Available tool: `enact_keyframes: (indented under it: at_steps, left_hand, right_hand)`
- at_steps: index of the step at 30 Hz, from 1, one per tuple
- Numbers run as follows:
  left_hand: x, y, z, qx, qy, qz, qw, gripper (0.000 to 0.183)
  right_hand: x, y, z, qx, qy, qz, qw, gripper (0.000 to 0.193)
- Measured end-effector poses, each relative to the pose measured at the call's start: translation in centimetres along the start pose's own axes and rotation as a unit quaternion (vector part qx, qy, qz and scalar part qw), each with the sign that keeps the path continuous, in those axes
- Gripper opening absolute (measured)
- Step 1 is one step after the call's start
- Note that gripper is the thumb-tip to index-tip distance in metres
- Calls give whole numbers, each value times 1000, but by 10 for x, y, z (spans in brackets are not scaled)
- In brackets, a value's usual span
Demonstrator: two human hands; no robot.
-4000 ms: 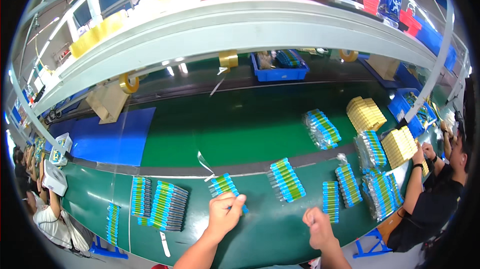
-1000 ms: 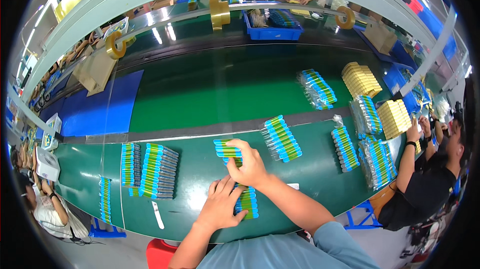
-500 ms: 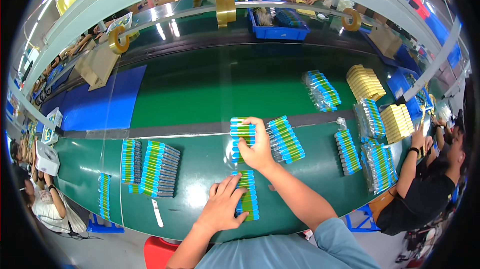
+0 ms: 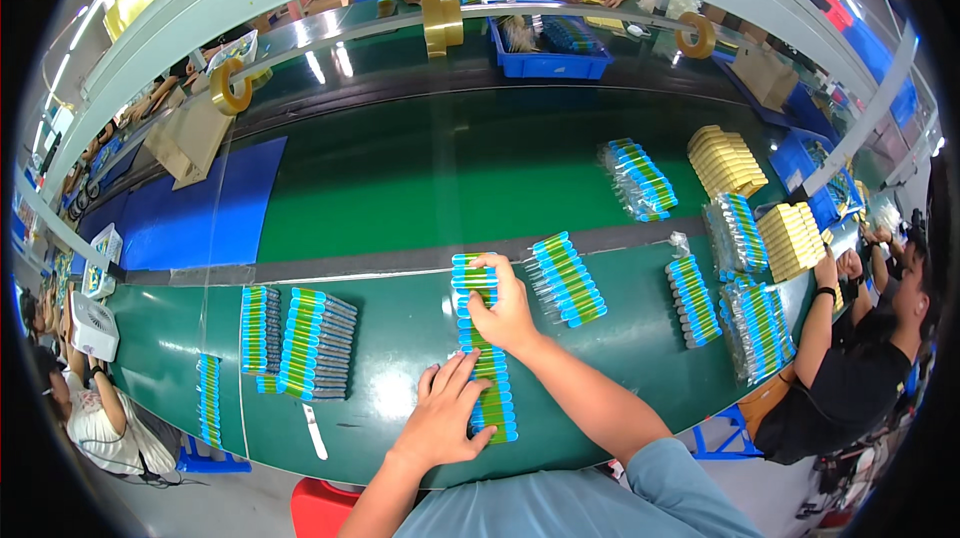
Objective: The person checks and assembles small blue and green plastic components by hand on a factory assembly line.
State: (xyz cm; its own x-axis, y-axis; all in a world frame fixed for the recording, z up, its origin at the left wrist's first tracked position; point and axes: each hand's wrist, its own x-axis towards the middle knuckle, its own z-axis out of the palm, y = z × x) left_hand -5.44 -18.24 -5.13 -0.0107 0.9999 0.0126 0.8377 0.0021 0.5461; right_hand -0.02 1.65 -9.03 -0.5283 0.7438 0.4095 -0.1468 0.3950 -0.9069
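Note:
Two rows of slim blue-and-green handles lie in line in front of me, one beyond the other. My right hand point(image 4: 508, 310) grips the farther row point(image 4: 473, 276) between thumb and fingers, covering part of its right side. On the nearer row point(image 4: 493, 393) rests my left hand point(image 4: 447, 416), its fingers spread over the left edge and its thumb at the near end. The rows meet, or nearly so, between my hands. Right of my right hand lies another bundle of blue-and-green handles point(image 4: 568, 280), with thin pale shafts pointing left.
Stacked handle bundles point(image 4: 318, 343) and a white-handled knife point(image 4: 314, 430) lie to the left. Bagged bundles point(image 4: 757, 328) and yellow stacks point(image 4: 727, 160) stand on the right. A rail with tape rolls point(image 4: 441, 25) crosses beyond; people sit at both sides.
My right hand has drawn the farther row toward me, closing the gap to the nearer row. My left hand has stayed nearly still.

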Motion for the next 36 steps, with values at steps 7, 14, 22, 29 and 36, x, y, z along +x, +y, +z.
enact_keyframes:
  at_steps: [7,14,22,29,36]
  left_hand:
    - [2,8,-5,33,-18,-9,999,64]
    - [8,9,-9,38,-14,1,999,61]
    - [15,3,-14,35,-24,18,999,62]
    - [21,1,-20,46,-42,18,998,63]
    - [16,0,-11,52,-26,26,998,56]
  right_hand:
    - [-1,-2,0,-1,-8,2,1000,43]
    - [-3,-6,-4,39,-24,23,999,46]
    - [-3,-9,-9,60,-28,48,997,49]
    - [15,-39,-21,-58,-50,42,996,62]
    - [68,4,-16,-327,-125,-30,936,65]
